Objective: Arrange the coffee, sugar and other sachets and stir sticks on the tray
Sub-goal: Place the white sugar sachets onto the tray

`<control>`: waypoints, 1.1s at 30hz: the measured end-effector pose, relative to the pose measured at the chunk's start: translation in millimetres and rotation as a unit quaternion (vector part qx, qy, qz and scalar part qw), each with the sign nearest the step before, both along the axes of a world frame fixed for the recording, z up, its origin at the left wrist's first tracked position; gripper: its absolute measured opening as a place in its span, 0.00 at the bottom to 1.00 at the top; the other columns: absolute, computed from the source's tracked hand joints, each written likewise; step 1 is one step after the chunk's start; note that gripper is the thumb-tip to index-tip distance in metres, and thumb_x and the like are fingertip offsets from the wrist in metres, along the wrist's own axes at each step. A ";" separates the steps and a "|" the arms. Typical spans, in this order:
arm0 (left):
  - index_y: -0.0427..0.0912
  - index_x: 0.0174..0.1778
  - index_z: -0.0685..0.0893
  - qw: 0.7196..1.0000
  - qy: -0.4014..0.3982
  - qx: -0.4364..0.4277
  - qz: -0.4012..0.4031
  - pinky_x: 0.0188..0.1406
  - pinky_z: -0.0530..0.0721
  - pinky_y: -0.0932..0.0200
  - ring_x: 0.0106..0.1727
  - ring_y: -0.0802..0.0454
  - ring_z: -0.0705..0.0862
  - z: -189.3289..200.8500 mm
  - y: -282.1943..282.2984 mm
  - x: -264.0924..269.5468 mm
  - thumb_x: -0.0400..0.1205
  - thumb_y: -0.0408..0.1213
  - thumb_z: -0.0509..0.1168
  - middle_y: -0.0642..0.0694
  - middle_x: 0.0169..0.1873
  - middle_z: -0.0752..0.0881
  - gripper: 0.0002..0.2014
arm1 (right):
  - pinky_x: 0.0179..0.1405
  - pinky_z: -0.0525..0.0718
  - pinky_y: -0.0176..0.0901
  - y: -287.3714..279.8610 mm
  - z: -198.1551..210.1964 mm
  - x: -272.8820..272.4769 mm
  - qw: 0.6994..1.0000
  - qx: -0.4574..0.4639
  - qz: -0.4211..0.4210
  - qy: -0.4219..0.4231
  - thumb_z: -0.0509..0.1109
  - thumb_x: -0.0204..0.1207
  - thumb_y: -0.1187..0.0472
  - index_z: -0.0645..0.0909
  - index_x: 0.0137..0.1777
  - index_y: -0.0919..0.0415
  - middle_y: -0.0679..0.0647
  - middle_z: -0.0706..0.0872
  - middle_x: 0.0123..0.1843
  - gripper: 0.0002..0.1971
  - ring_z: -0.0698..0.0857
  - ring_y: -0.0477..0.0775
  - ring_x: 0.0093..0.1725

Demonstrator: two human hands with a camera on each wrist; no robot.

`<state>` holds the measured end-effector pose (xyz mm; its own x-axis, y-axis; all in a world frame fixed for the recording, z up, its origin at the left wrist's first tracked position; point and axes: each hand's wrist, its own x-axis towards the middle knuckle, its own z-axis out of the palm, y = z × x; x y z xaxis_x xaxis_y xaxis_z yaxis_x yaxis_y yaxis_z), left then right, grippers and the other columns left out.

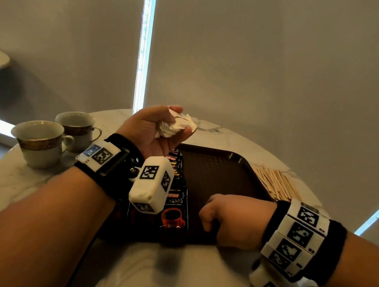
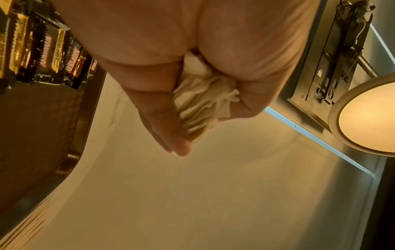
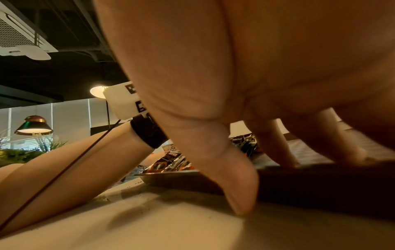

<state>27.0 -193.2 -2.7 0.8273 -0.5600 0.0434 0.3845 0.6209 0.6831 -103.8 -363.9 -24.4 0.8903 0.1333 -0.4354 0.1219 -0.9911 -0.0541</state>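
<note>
gripping white sachets (image 1: pixel 178 123) in l hand (image 1: pixel 154 130), r hand (image 1: pixel 229 221) on tray (image 1: pixel 218 170)

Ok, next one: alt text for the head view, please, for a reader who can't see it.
The left hand grips a bunch of white sachets above a brown tray holding dark Kopiko coffee sachets. The right hand rests on the tray's near edge. Wooden stir sticks lie right of the tray, two cups to its left.
</note>
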 end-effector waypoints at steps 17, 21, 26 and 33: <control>0.35 0.69 0.81 0.998 -0.036 0.035 -0.028 0.39 0.92 0.52 0.48 0.39 0.91 -9.8 2.3 16.6 0.71 0.26 0.67 0.31 0.56 0.87 0.27 | 0.28 0.79 0.42 -5.7 47.4 93.1 0.767 0.583 -0.214 -0.160 0.77 0.63 0.36 0.83 0.58 0.64 0.54 0.86 0.41 0.34 0.84 0.52 0.36; 0.30 0.78 0.72 0.997 -0.045 0.059 0.036 0.29 0.88 0.59 0.40 0.46 0.90 -12.4 2.4 24.5 0.69 0.30 0.69 0.32 0.57 0.82 0.37 | 0.50 0.88 0.58 9.4 35.7 116.8 0.713 0.659 -0.192 -0.139 0.84 0.59 0.57 0.83 0.62 0.68 0.65 0.90 0.53 0.31 0.89 0.64 0.47; 0.32 0.77 0.74 0.996 -0.050 0.066 0.045 0.28 0.87 0.60 0.37 0.47 0.90 -17.5 8.7 32.8 0.75 0.31 0.69 0.32 0.55 0.84 0.32 | 0.38 0.90 0.50 13.9 21.4 127.6 0.612 0.768 -0.170 -0.081 0.77 0.63 0.67 0.84 0.57 0.69 0.64 0.91 0.48 0.20 0.91 0.60 0.42; 0.42 0.57 0.83 0.990 -0.063 0.116 0.057 0.38 0.92 0.48 0.51 0.34 0.89 -20.3 5.4 35.3 0.79 0.22 0.59 0.29 0.61 0.84 0.16 | 0.29 0.84 0.44 7.7 11.7 143.5 0.447 0.859 -0.205 -0.138 0.57 0.77 0.75 0.75 0.50 0.66 0.60 0.86 0.39 0.08 0.88 0.58 0.38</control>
